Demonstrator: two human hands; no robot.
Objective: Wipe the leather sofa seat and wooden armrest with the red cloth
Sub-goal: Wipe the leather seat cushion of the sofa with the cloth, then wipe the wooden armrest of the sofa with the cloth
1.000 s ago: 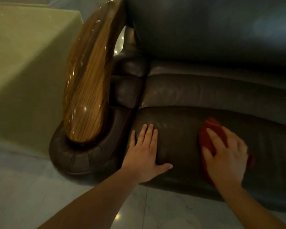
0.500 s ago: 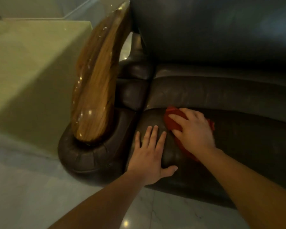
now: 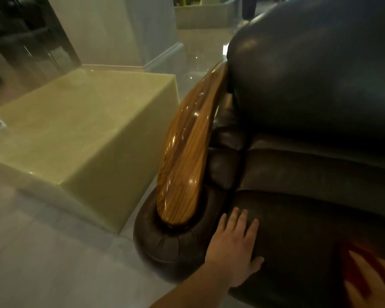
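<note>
Left hand: the left hand [image 3: 233, 247] lies flat and open on the front edge of the sofa seat [image 3: 302, 232]. The fingers are spread and it holds nothing. It looks like it is propping the person up.
Right hand: the right hand [image 3: 371, 283] is blurry, down in the bottom right corner. The fingers are spread and press on the red cloth [image 3: 351, 261]. They are pushing down on it, not wrapped around it.
Where the cloth is: on the seat, under the right hand, well to the right of the left hand.
Where the armrest is: the wooden armrest [image 3: 185, 156] is just past the left hand's fingertips, up and to the left. Nothing touches it.
Job right now: I think the seat is being wiped. The armrest part looks not yet done.
How to do it well: keep the palm flat on the cloth so it does not bunch up. Push in long, even strokes from one side to the other. Go into the crease where the seat meets the padded arm. Move the left hand off any patch that needs a wipe.
Watch out: the wood is shiny and curved, so the cloth may slip on it.
Count of hands: two.
Count of cloths: one.
Count of wooden armrests seen: one.
Count of sofas: one.
Beside the sofa: one big pale block [image 3: 80, 134], left of the armrest.
</note>
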